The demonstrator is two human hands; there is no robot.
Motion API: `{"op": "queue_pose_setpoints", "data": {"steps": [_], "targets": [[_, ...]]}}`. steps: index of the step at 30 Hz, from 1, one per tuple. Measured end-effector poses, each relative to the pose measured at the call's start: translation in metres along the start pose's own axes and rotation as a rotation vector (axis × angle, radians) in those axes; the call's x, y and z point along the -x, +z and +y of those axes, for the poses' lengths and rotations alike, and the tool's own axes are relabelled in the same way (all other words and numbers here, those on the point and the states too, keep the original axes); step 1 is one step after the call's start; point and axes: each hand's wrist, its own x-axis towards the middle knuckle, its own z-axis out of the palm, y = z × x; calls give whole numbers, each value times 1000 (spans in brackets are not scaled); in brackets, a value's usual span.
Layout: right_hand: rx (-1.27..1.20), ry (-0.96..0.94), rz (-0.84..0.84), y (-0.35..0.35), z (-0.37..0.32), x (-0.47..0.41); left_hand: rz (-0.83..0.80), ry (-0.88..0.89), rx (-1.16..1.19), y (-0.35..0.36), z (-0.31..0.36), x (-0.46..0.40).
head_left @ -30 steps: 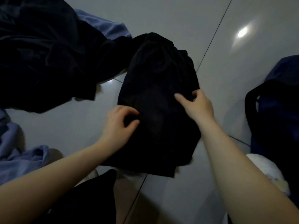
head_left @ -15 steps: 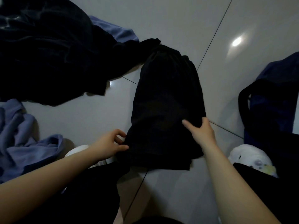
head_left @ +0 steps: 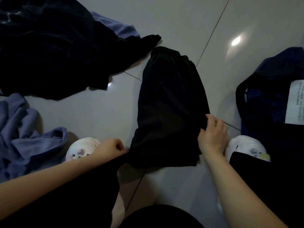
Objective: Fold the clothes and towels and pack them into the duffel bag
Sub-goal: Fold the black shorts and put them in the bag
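A black garment (head_left: 171, 106), folded into a long narrow shape, is laid flat on the pale tiled floor (head_left: 172, 18) in the middle of the scene, its gathered end pointing far, its wider end near

The near left corner of the garment is pinched by the left hand (head_left: 110, 149), fingers curled tight on the cloth edge. The near right edge is gripped by the right hand (head_left: 213, 135), fingers curled over the fabric, thumb on the side facing the viewer

Both forearms are seen reaching in from the near edge; black clothing is worn on the legs below them

A duffel bag (head_left: 273, 102), dark blue with a black strap, is set on the floor at the right, just beside the right hand but apart from the garment. A white printed label (head_left: 295, 102) is seen at its right side; the text cannot be read

A heap of dark clothes (head_left: 54, 45) is spread at far left, one tip lying near the far end of the folded garment. A blue cloth (head_left: 118, 27) is partly covered by the heap at its far side. A second crumpled blue cloth (head_left: 26, 134) is bunched at near left

Two white slippers are noted: a left slipper (head_left: 80, 149) just beside the left hand, a right slipper (head_left: 245, 146) just beside the right wrist
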Motion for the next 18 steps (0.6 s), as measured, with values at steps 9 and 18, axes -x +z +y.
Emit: {"op": "queue_pose_setpoints", "data": {"steps": [9,18], "targets": [[180,-284,-468,24,-31,34,-160,-113,501,14,27,-28],[86,-339,-366,7,-65,-33,-38,-163,653,7,9,-26]]}}
